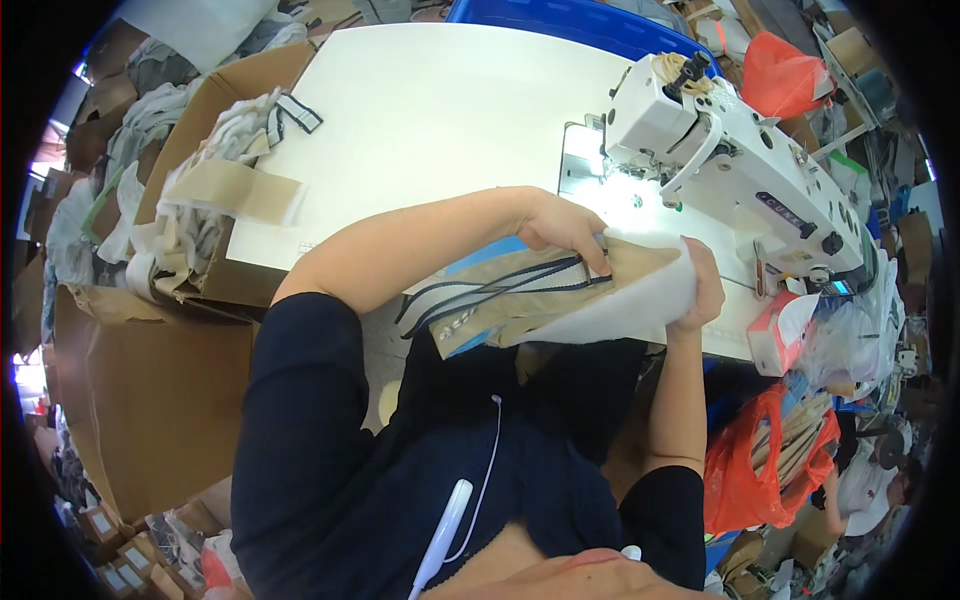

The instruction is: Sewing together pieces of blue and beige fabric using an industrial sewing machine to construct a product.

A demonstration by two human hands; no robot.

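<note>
Work in hand: one tan cloth piece (535,308) with white panel (625,312), held over the front edge of the white sewing table (450,110), near the machine. Dark-edged pale strips (440,308) are laid lengthwise along it; blue material (485,254) is seen at its edges.
Left hand (562,228): the piece is pinched near its upper end, one finger laid at the strips.
Right hand (703,285): the panel's right edge is grasped; the fingertips are partly hidden.
White industrial sewing machine (790,190): mounted at the table's right, lamp lit.
Open cardboard box (275,80): filled with pale cloth, placed at the table's left.
Red plastic bag (735,490): filled with tan pieces, placed at lower right.
Blue plastic crate (590,25): placed beyond the table.
</note>
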